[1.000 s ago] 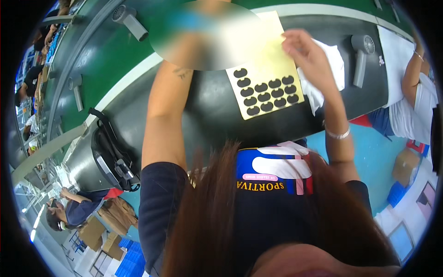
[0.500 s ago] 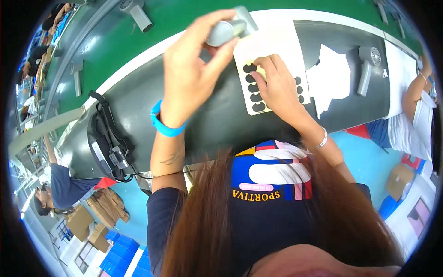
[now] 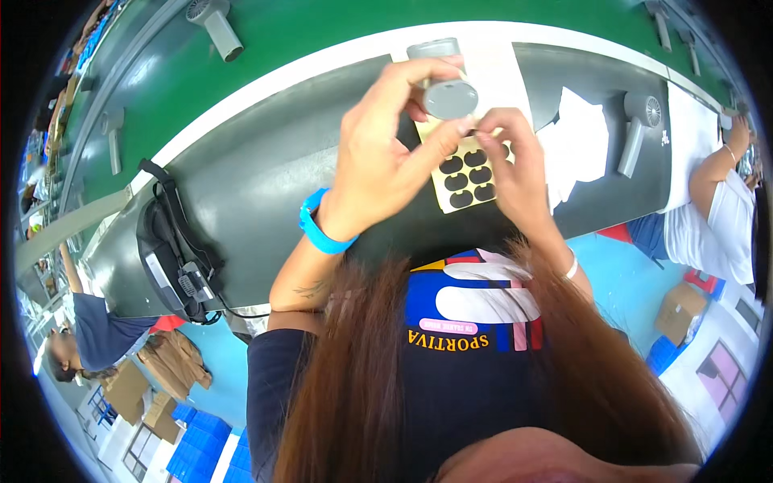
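My left hand (image 3: 386,161), with a blue band on its wrist, holds a grey cylindrical part (image 3: 447,92) up over the dark worktable (image 3: 266,185), round end facing me. My right hand (image 3: 515,173) is raised beside it. Its thumb and forefinger pinch what looks like a small black sticker against the part's lower rim. Under both hands lies a yellow sheet (image 3: 467,181) carrying several black oval stickers, partly hidden by my fingers.
A crumpled white sheet (image 3: 576,145) and a grey hair dryer (image 3: 636,129) lie to the right on the table. Another dryer (image 3: 213,20) sits on the green belt (image 3: 322,32) behind. A black device with cables (image 3: 173,258) hangs at the left edge. A co-worker's arm (image 3: 717,169) is at the far right.
My right hand has lifted off the sticker sheet and come up to the grey part. My left hand has brought the part lower and closer to me.
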The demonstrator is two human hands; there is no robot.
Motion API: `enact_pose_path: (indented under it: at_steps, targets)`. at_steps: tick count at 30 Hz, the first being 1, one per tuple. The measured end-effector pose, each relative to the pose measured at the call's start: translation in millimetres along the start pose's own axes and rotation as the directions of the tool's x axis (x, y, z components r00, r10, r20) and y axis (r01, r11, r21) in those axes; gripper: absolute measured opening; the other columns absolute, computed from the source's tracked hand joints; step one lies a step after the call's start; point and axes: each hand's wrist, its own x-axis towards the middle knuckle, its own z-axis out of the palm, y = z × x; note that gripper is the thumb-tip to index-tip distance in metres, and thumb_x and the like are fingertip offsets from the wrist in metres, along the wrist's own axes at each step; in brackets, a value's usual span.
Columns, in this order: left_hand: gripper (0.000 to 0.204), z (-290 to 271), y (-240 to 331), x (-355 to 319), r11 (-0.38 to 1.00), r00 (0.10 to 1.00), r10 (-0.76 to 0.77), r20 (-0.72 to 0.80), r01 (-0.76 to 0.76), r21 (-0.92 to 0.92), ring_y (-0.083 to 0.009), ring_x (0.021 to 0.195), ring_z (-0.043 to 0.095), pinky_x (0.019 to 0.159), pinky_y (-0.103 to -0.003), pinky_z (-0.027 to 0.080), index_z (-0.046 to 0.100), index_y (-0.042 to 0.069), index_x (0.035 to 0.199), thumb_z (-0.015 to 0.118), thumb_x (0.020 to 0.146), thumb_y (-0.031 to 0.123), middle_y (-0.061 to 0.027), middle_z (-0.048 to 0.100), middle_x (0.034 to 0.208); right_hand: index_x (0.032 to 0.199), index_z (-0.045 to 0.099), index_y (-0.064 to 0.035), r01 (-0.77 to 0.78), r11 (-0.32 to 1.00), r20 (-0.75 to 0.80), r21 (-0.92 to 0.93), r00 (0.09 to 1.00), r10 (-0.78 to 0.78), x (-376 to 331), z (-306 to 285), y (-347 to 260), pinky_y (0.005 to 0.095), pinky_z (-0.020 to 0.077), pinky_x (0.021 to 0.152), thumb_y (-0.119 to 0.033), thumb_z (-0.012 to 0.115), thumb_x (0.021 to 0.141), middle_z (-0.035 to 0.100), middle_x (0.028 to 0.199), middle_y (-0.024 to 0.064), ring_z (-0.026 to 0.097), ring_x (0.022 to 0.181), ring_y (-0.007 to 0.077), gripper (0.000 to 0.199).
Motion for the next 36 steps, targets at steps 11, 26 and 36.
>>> enact_pose_path:
  at_steps: [11,26,36]
  targets:
    - [0.048,16,10,-1,0.975,0.996,-0.042,0.079,0.058,-0.213,-0.0132,0.076,0.064,0.066,-0.024,0.054,0.062,0.002,0.118,0.070,0.072,-0.009,-0.0139,0.058,0.120,0.117,0.038,-0.0007,0.221,0.943,-0.022,0.247,0.975,-0.222,16,-45,-72,0.0298,0.0424,0.088,0.012,0.057,0.083,0.058,0.088,0.0111,0.059,0.104,0.0251,0.041]
    - [0.043,21,13,0,0.884,0.976,-0.115,0.184,0.185,-0.428,-0.0158,0.086,0.065,0.075,-0.026,0.056,0.057,-0.003,0.123,0.068,0.081,-0.004,-0.0162,0.051,0.126,0.115,0.037,-0.0024,0.036,0.947,-0.032,0.319,0.999,-0.028,15,-46,-71,0.0245,0.0487,0.077,0.013,0.058,0.083,0.060,0.088,0.0119,0.061,0.104,0.0249,0.042]
    - [0.039,21,16,-1,0.873,0.974,-0.140,0.178,0.206,-0.442,-0.0146,0.083,0.064,0.073,-0.025,0.057,0.058,-0.003,0.121,0.065,0.083,-0.003,-0.0163,0.052,0.126,0.111,0.038,-0.0024,0.024,0.954,-0.036,0.299,0.999,-0.014,14,-46,-75,0.0237,0.0506,0.075,0.014,0.058,0.082,0.059,0.089,0.0117,0.061,0.103,0.0245,0.039]
